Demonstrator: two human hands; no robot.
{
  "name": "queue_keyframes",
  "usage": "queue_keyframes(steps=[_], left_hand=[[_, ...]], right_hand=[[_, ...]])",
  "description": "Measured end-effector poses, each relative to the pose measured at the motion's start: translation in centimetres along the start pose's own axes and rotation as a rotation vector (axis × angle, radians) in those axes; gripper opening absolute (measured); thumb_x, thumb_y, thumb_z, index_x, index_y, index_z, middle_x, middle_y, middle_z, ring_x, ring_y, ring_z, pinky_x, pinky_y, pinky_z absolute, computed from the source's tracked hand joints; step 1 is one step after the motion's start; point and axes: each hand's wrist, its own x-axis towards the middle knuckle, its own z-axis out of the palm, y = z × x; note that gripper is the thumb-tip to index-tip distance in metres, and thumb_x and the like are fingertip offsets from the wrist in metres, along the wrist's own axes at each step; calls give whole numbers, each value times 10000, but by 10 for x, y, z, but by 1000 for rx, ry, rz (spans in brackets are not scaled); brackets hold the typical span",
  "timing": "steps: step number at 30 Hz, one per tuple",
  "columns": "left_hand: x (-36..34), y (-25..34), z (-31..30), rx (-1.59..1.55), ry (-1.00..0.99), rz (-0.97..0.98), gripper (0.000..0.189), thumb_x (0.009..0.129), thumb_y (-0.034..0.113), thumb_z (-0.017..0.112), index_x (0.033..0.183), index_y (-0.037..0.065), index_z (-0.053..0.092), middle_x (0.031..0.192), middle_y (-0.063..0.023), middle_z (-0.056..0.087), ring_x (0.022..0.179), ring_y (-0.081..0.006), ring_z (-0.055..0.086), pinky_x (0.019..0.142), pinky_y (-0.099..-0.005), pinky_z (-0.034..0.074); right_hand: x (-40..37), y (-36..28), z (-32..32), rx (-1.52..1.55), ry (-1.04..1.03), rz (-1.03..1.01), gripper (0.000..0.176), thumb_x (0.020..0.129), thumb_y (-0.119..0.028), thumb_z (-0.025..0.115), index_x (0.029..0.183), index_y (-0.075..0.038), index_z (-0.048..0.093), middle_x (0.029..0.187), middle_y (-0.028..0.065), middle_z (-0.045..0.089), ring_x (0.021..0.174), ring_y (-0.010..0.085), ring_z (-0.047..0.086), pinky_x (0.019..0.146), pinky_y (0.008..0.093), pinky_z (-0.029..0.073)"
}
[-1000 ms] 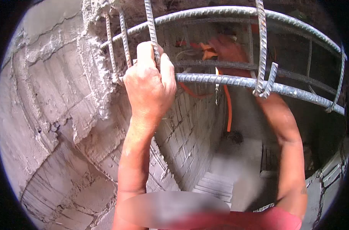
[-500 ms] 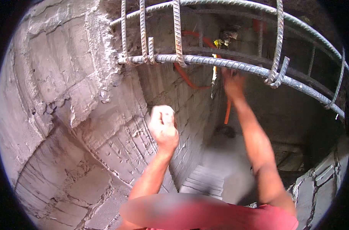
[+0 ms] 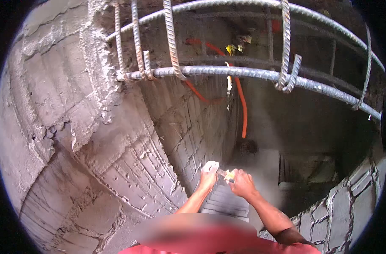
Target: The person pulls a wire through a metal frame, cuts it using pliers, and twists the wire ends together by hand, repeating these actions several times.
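Note:
Both hands are close together, low in the middle of the view. My left hand [image 3: 208, 174] is closed round a whitish object [image 3: 211, 166] too small to make out. Just to its right, my right hand [image 3: 242, 183] is closed on a small yellow-and-white piece [image 3: 230, 175] that points toward the left hand. A thin brownish bit shows between the hands; whether it touches both is unclear. Above them, an orange tube [image 3: 244, 111] hangs down behind the steel bars, beside a thin whitish strip [image 3: 229, 86].
Curved ribbed rebar [image 3: 244, 72] with vertical ties crosses the top. Rough plastered block wall [image 3: 116, 144] fills the left side, and more blockwork [image 3: 341, 211] stands at the lower right. Yellow scrap [image 3: 231, 49] sits behind the bars. Dark recess lies at right.
My right hand has come down from the orange tube to beside my left hand, which has moved right and down. The tube now hangs free. The view has shifted slightly.

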Motion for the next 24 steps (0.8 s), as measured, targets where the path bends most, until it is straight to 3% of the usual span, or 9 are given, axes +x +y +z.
queue_keyframes(steps=[5,7,8,11,16,19,21,22,24], left_hand=[[0,-15,-7,-1,-64,-41,230,995,265,552,882,78,622,624,12,512,454,-63,398,405,-262,296],[9,-24,-15,342,-98,352,261,995,246,540,820,63,603,633,6,518,504,-88,426,473,-271,345],[8,-30,-17,412,-32,370,288,983,232,531,780,38,592,638,-6,510,585,-124,467,571,-303,395],[-7,-12,-22,529,-18,327,302,973,238,528,768,23,583,651,-10,506,661,-135,490,634,-329,410],[-19,-19,-36,529,63,206,322,952,273,524,800,11,633,684,-49,587,636,-180,522,620,-344,425],[-16,-13,-55,544,215,473,295,964,284,501,843,58,645,645,13,542,598,-149,538,547,-303,420],[-36,31,-63,-19,258,-195,296,996,323,477,923,83,634,613,43,496,555,-111,540,483,-258,424],[-25,26,-84,-519,106,-110,294,1021,354,474,981,98,613,594,53,456,538,-79,532,457,-237,440],[-25,55,-94,-871,150,-2,303,1025,343,481,1000,79,629,683,18,605,581,-114,586,509,-275,509]], right_hand=[[-6,-1,-6,142,244,-80,486,748,-187,767,1130,-58,496,1051,197,530,944,428,593,758,523,508],[-8,-2,-8,187,223,-51,488,730,-178,786,1108,-57,503,1044,190,516,931,427,594,733,522,511],[-9,2,-4,202,179,-68,475,728,-188,791,1088,-50,514,1042,193,510,935,431,594,734,523,511],[-13,15,10,205,99,-114,409,755,-238,779,1018,-20,555,1004,211,545,914,434,607,734,521,505],[-6,18,4,344,-103,-256,370,830,-296,708,1008,4,585,909,248,639,883,448,620,759,514,488],[4,25,7,382,-146,-294,357,847,-285,689,999,20,581,876,280,629,870,487,602,744,501,487],[11,30,5,491,-211,-299,353,861,-267,685,1041,22,591,827,221,647,768,395,655,719,450,505],[19,38,12,881,-350,-169,270,900,-191,652,1091,-4,610,849,110,653,707,224,660,655,375,526],[42,43,-2,1067,-385,-84,245,919,-153,627,1128,-26,613,871,69,640,711,166,642,627,341,528]])
